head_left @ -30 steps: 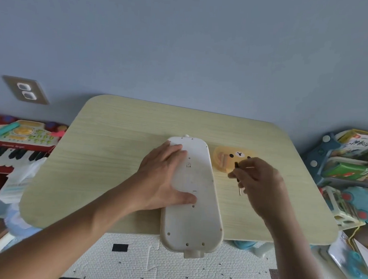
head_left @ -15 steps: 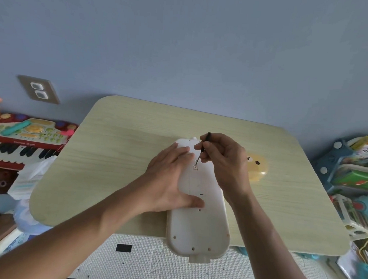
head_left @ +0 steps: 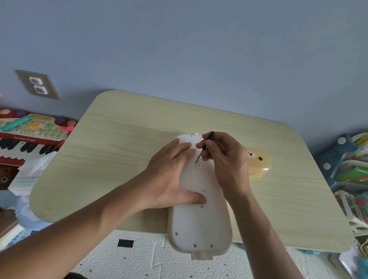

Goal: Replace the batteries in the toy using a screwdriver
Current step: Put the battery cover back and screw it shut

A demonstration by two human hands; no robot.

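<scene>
Step in hand: you were at the loosening of the battery-cover screw; the cover looked closed, so the task was at its beginning, as I judge.
Toy: the white toy point(head_left: 198, 213) lay face down in the middle of the table point(head_left: 115, 147), its near end hanging over the near edge.
Left hand: your left hand point(head_left: 173, 176) lay flat and spread on the toy's left side, pressing it down and grasping nothing.
Right hand: your right hand point(head_left: 224, 156) pinched the thin screwdriver point(head_left: 203, 147) in its fingertips, tilted, the tip on a small mark on the toy's back.
Next move: it called for the tip seated well in the screw and steady turning; whether it was seated, I could not tell.
Around: a yellow bear-face case point(head_left: 259, 163) lay just beside your right hand, towards the right edge; a toy piano point(head_left: 25, 136) stood off the left edge.
In the way: nothing blocked the screw; your own fingers hid part of it.
</scene>
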